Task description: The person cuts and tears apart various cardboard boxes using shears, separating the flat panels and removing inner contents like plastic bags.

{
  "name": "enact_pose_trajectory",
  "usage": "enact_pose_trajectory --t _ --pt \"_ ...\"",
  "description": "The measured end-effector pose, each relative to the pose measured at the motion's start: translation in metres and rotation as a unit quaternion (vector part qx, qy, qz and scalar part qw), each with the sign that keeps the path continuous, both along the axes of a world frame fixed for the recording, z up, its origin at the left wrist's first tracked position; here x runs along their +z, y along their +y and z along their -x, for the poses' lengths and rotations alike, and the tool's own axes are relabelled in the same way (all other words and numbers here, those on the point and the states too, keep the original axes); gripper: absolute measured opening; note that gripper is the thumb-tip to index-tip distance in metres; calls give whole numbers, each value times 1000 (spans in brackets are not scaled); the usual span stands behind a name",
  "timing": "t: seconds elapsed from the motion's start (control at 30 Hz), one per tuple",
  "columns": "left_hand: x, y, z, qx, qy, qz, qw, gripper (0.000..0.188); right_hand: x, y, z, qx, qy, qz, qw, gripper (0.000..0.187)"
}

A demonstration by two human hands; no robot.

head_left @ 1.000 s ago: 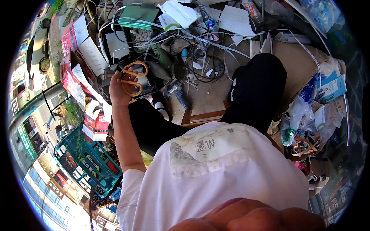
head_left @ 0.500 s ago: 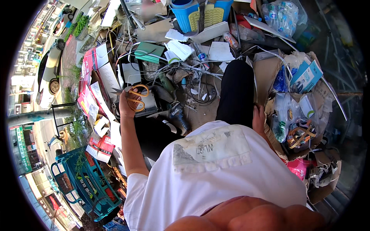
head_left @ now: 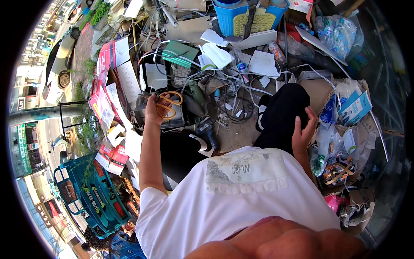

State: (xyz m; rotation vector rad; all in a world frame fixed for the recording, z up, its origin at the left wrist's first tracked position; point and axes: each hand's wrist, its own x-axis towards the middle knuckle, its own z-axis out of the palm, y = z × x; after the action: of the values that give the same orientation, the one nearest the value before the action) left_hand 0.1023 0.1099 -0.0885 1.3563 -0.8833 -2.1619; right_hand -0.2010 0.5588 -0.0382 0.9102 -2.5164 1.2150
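Note:
My left hand (head_left: pixel 153 110), raised at the left over a dark open case, grips a pair of scissors (head_left: pixel 172 92) with orange-yellow loop handles. Its fingers close around the blade end, and the loops stick out to the right. My right hand (head_left: pixel 303 133) holds nothing; its fingers are apart beside my right knee (head_left: pixel 284 112), next to the cardboard box (head_left: pixel 364 125) of plastic bags and packaging. Below the left hand and to its right, a cordless drill (head_left: pixel 207 129) lies on the ground near my left foot.
Scrap spreads across the ground ahead: a green box (head_left: pixel 180 52), white board pieces (head_left: pixel 261 63), tangled cables (head_left: pixel 241 114) and a blue bucket (head_left: pixel 224 21). Red and white cartons (head_left: pixel 113 159) stand at the left. Beyond them are a teal three-wheeler (head_left: pixel 92 196) and a parked car (head_left: pixel 62 64).
My right hand has come up from the cardboard box's edge to beside my knee, fingers spread. The left hand still holds the scissors. The view has shifted slightly.

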Motion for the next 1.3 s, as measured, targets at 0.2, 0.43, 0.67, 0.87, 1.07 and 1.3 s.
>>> enact_pose_trajectory --t 0.2,0.43,0.67,0.87,1.07,1.3 --pt "-37 -31 57 8 14 -60 998 45 21 -140 81 167 -76 -7 983 35" --pt "-34 -29 96 -78 41 -84 993 45 -29 -319 106 384 -194 -75 900 24" --pt "-32 -40 67 -41 -22 -20 999 46 -94 -335 53 486 -120 -163 850 21" --pt "-30 -1 69 -88 -65 -40 993 39 -90 -345 -77 547 -180 -71 814 23" --pt "-23 12 69 -160 -51 -8 986 43 -82 -353 -128 421 -147 -216 869 35" --pt "-23 38 68 -259 33 54 964 35 -82 -317 -95 441 -201 -146 863 37"
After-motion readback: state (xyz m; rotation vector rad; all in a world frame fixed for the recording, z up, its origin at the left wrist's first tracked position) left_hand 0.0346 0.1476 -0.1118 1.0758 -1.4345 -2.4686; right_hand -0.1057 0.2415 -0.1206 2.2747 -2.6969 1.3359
